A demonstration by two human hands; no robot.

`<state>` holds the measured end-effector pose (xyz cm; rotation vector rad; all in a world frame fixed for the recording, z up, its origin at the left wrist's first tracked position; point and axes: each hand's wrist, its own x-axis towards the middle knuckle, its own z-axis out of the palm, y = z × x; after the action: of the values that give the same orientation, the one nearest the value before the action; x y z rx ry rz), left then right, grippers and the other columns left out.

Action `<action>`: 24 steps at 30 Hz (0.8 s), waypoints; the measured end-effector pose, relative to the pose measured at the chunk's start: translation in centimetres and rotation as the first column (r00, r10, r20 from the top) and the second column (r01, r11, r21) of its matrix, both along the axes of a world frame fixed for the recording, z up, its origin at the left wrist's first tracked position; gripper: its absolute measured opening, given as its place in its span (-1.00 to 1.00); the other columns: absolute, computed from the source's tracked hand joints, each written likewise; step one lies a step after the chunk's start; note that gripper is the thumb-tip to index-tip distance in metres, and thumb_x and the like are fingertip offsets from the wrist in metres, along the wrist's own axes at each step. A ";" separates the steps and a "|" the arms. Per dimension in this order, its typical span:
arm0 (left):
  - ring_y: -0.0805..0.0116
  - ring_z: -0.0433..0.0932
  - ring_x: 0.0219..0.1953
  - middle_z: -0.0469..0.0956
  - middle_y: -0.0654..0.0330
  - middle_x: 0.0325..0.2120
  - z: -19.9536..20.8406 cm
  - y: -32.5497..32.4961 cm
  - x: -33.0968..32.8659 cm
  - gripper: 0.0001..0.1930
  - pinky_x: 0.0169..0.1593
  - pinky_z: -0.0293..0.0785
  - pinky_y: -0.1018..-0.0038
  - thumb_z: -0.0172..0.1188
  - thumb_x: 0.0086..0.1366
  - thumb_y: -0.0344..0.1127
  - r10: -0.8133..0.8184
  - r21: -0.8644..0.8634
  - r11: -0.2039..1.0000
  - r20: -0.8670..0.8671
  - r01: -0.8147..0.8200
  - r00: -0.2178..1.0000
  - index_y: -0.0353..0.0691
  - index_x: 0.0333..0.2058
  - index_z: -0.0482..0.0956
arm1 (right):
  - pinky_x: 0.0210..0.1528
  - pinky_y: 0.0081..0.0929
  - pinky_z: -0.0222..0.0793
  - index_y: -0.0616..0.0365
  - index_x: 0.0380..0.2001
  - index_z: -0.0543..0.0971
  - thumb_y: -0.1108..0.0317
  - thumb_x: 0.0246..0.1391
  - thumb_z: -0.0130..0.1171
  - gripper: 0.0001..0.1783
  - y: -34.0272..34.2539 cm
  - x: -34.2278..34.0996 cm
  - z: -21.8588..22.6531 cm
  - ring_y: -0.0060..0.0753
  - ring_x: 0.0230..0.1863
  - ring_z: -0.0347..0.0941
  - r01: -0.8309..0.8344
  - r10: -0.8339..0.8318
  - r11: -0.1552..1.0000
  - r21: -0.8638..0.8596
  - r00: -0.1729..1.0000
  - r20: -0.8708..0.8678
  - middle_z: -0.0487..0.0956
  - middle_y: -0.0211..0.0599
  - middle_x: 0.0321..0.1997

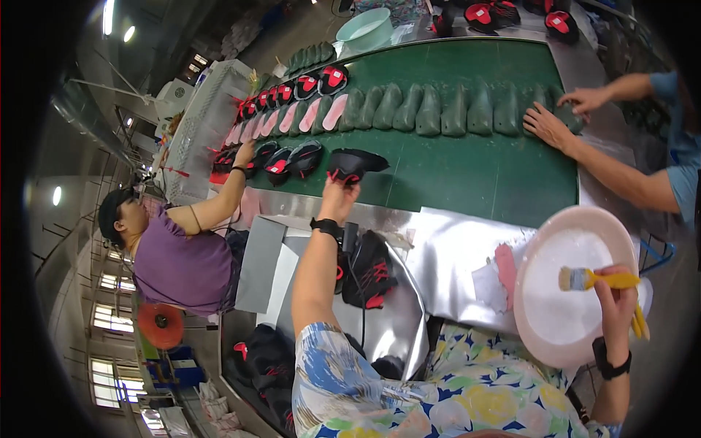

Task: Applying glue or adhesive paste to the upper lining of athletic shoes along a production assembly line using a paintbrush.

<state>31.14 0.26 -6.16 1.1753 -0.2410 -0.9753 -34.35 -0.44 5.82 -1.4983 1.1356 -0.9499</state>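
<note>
Head view: I see the left hand (337, 196) reaching forward over the metal bench edge (438, 223), fingers closed on the heel of a black shoe upper (355, 163) with red trim, which sits on the near side of the green conveyor belt (475, 171). The right hand (615, 292) is clenched on the yellow handle of a brush (595, 279), its bristles over the white glue in a pink basin (577, 288) at my right. Risks, in my judgement: the upper is gripped at one end only and could tip or drag across the belt; the loaded brush could drip onto the patterned sleeve below. The upper lies just beyond the left fingertips, beside other black uppers (292, 159) to its left, well apart from the brush.
</note>
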 end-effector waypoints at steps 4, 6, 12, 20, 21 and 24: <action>0.15 0.58 -0.19 0.49 0.11 -0.11 -3.3 -2.0 8.5 -0.59 -0.21 0.63 0.25 -0.11 0.42 -0.52 0.148 0.033 0.987 0.154 -0.155 0.977 0.01 0.18 0.28 | 0.09 -0.56 0.36 0.22 -0.14 0.51 0.52 0.23 0.17 -0.85 -1.2 0.5 -1.9 -0.47 -0.04 0.47 0.075 -0.070 0.995 0.061 0.995 -0.077 0.50 -0.32 -0.09; 0.08 0.58 -0.16 0.47 0.08 -0.16 -4.2 -2.2 11.4 -0.55 -0.18 0.61 0.18 -0.10 0.40 -0.50 0.323 0.226 0.901 0.221 -0.371 0.920 -0.02 0.23 0.25 | 0.11 -0.55 0.35 0.22 -0.14 0.51 0.50 0.24 0.17 -0.86 -1.4 0.6 -2.4 -0.47 -0.02 0.47 0.076 -0.067 0.995 0.064 0.990 -0.127 0.50 -0.32 -0.08; 0.24 0.62 -0.18 0.56 0.05 -0.10 5.4 3.6 6.3 -0.64 -0.08 0.57 0.33 0.08 0.43 -0.27 -0.125 0.273 0.962 0.488 -0.014 0.864 -0.33 0.11 0.43 | 0.16 -0.52 0.32 0.25 -0.10 0.51 0.49 0.27 0.17 -0.84 -2.6 -0.5 -3.1 -0.48 0.04 0.47 0.019 0.009 0.989 0.143 0.981 -0.194 0.50 -0.34 -0.05; -0.10 0.42 0.20 0.33 -0.20 0.23 8.7 18.4 -18.2 -0.09 0.21 0.38 0.13 0.56 -0.05 -0.07 -0.767 0.775 0.628 0.600 -0.072 -0.227 -0.18 0.28 0.35 | 0.14 -0.58 0.32 0.26 -0.10 0.52 0.49 0.27 0.17 -0.84 -0.2 -1.7 -3.0 -0.53 0.01 0.48 -0.022 0.039 0.994 0.107 0.987 -0.158 0.54 -0.34 -0.06; -0.15 0.36 0.24 0.28 -0.22 0.26 7.8 19.3 -17.7 -0.07 0.24 0.32 0.09 0.56 -0.06 -0.08 -0.802 0.780 0.591 0.541 -0.208 -0.252 -0.15 0.29 0.34 | 0.13 -0.58 0.32 0.26 -0.11 0.52 0.49 0.27 0.16 -0.84 0.4 -1.7 -2.8 -0.54 0.00 0.48 -0.057 0.072 0.993 0.099 0.985 -0.155 0.54 -0.34 -0.07; -0.17 0.23 0.32 0.27 -0.15 0.28 5.3 22.6 -16.8 -0.17 0.30 0.21 0.02 0.52 -0.02 -0.16 -0.781 0.703 0.622 0.519 -0.346 -0.349 -0.18 0.25 0.37 | 0.10 -0.61 0.34 0.26 -0.13 0.52 0.50 0.25 0.17 -0.86 1.7 -2.1 -2.5 -0.55 -0.03 0.49 -0.063 0.084 0.990 0.127 0.981 -0.175 0.54 -0.34 -0.08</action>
<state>14.33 22.83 -0.90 2.6626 -1.9073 0.0206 -36.48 1.25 3.35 -1.5392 1.2347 -0.6935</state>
